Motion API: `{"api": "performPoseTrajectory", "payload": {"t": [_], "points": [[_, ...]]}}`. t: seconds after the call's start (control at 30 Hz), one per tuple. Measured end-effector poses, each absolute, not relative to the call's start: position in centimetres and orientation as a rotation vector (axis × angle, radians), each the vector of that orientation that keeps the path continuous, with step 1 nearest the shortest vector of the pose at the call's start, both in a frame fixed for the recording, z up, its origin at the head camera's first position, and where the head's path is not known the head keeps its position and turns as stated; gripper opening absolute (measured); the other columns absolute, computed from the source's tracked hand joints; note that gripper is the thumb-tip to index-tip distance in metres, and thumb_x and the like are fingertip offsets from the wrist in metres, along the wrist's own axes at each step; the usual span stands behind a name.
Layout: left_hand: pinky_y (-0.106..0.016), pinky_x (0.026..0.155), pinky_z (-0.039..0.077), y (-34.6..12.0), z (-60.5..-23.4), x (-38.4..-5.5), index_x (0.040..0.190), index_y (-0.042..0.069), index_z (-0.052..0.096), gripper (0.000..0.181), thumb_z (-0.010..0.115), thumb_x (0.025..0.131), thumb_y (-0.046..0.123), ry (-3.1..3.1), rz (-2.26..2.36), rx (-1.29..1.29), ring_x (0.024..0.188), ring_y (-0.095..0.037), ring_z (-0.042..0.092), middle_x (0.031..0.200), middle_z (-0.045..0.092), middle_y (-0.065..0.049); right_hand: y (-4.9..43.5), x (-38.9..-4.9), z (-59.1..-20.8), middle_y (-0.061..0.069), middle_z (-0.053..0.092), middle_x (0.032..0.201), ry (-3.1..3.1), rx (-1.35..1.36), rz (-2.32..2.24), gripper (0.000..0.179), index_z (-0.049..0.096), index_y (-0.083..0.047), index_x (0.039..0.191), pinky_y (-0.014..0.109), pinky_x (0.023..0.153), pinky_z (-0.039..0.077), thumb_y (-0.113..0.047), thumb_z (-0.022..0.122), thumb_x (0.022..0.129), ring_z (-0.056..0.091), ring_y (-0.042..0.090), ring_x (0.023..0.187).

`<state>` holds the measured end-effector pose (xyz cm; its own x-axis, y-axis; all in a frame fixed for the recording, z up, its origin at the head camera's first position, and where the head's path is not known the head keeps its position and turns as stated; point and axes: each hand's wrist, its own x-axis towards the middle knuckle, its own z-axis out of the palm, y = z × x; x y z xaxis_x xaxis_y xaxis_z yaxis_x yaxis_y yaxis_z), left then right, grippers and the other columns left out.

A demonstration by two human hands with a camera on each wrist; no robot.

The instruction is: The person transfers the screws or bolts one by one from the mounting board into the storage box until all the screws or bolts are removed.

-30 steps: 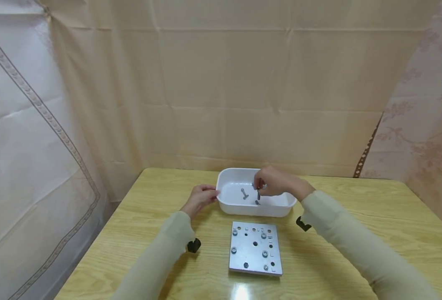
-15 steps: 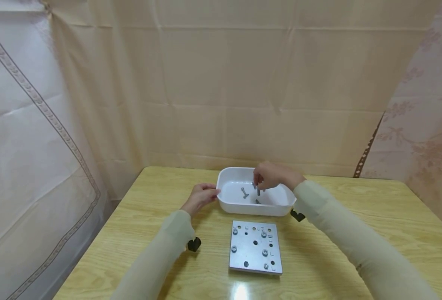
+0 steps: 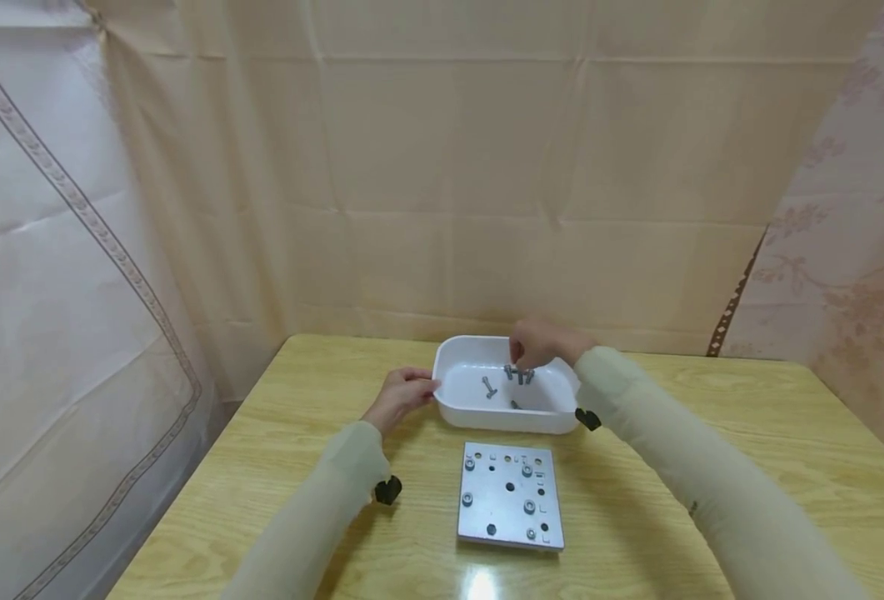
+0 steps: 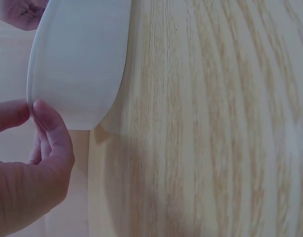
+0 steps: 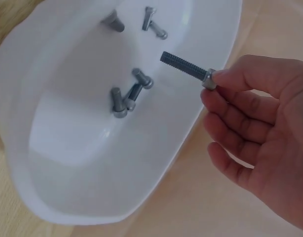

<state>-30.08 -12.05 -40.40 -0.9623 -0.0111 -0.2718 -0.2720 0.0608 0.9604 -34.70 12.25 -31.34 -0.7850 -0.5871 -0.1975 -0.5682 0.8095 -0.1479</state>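
Thumb and finger of my right hand (image 5: 262, 123) pinch a socket head bolt (image 5: 186, 66) by its head, with the threaded shank pointing out over the white plastic tub (image 5: 141, 182). In the head view that hand (image 3: 545, 342) is above the tub's far right part and hides most of the bolt. My left hand (image 3: 402, 396) pinches the tub's left rim; the left wrist view shows thumb and fingers (image 4: 55, 131) on both sides of the wall. Loose bolts (image 5: 129, 96) lie in a cluster on the tub floor, with more bolts (image 5: 154, 23) apart from them.
A silver metal plate (image 3: 501, 521) with holes and several bolts seated in it lies on the wooden table (image 3: 322, 375) in front of the tub. A beige cloth (image 3: 442, 167) hangs behind the table's far edge.
My right hand has risen and moved slightly away toward the tub's far side with the bolt, uncovering the cluster of bolts below. The left hand stays on the rim.
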Motion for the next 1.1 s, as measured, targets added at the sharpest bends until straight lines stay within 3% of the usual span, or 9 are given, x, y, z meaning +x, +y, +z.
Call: {"api": "performPoseTrajectory", "payload": {"t": [0.43,0.67,0.9,1.1], "points": [[-0.018,0.067,0.053,-12.0,-40.6,-30.4,0.119,-0.006,0.058,0.034,0.066,0.088,0.004,2.128,1.999,-0.305,0.071,-0.011,0.057,0.1,0.059,-0.011,12.4,-34.5,-31.3,0.005,0.068,0.085,2.811,-0.92,-0.1,0.013,0.072,-0.006,0.09,0.027,0.071,0.052,-0.005,0.067,0.078,0.059,0.016,0.077],[-0.022,0.073,0.056,-12.2,-40.7,-30.3,0.118,-0.006,0.058,0.033,0.067,0.087,0.004,2.13,2.008,-0.31,0.073,-0.012,0.058,0.101,0.059,-0.012,12.9,-34.0,-31.5,0.006,0.066,0.081,2.817,-1.088,-0.226,0.016,0.071,-0.005,0.09,0.022,0.065,0.05,0.002,0.061,0.079,0.056,0.014,0.071],[-0.021,0.071,0.055,-12.6,-40.2,-30.1,0.118,-0.008,0.058,0.034,0.067,0.087,0.004,2.143,2.016,-0.301,0.072,-0.012,0.057,0.098,0.06,-0.011,13.7,-31.6,-31.4,0.008,0.068,0.085,2.888,-1.295,-0.254,0.011,0.071,-0.008,0.088,0.028,0.072,0.052,-0.002,0.07,0.078,0.061,0.02,0.08],[-0.018,0.067,0.053,-12.7,-39.9,-29.6,0.117,-0.008,0.058,0.034,0.067,0.087,0.004,2.144,2.018,-0.283,0.069,-0.011,0.056,0.093,0.059,-0.009,14.3,-28.2,-32.0,0.002,0.068,0.086,2.916,-1.399,-0.269,0.014,0.068,-0.01,0.09,0.026,0.072,0.053,-0.007,0.075,0.078,0.058,0.011,0.078]]}}
